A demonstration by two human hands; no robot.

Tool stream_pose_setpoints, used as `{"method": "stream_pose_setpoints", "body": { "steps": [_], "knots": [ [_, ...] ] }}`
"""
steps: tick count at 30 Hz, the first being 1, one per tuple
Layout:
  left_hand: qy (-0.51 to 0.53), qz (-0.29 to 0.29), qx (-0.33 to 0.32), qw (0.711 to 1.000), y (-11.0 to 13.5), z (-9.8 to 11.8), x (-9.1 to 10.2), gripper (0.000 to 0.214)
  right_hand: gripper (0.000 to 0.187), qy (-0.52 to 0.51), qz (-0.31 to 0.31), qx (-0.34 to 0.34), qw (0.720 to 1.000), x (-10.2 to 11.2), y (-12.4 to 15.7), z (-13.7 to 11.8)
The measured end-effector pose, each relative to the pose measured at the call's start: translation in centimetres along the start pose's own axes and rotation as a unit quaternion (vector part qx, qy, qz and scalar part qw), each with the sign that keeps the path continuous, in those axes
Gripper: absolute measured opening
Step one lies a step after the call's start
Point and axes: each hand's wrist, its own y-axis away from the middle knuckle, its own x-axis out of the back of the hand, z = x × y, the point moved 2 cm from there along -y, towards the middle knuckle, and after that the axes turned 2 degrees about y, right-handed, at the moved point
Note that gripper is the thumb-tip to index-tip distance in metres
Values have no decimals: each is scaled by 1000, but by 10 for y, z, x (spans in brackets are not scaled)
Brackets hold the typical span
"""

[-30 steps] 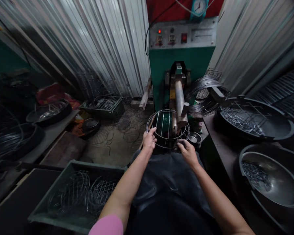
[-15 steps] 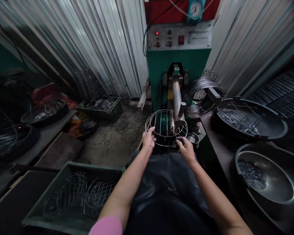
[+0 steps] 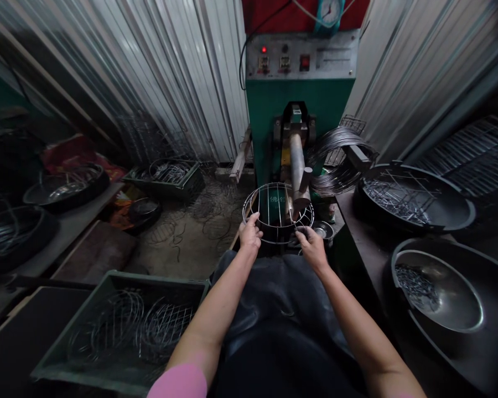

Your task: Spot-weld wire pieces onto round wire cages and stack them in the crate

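A round wire rack, made of two rings joined by crossing wires, is held level in front of the welding machine. My left hand is closed on the rack's near left rim, thumb on top. My right hand is pinched at the near right rim; a short thin wire seems to show at its dark fingertips, partly hidden by the fingers. Just above the rack's right side is the end of the machine's thick metal arm, with a lower electrode tip inside the ring.
At right, a bench carries a black pan of short wires and a steel bowl with small metal pieces. A wire coil hangs beside the machine. At lower left, a green crate holds several wire racks. Loose wire pieces litter the floor.
The view has shifted slightly, so everything sits a little further left and higher. Both hands keep their places at the rack's rim, with the right fingertips slightly closer to it.
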Motion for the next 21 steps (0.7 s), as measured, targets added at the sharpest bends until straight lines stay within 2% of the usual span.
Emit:
{"method": "stream_pose_setpoints", "body": {
  "steps": [12, 21],
  "knots": [
    [7, 15, 1, 1000, 4, 1, -1, 47, 21, 9, 0, 10, 1000, 1, -1, -1],
    [-6, 54, 5, 999, 6, 4, -4, 44, 24, -17, -3, -23, 1000, -2, -6, -1]
  ]
}}
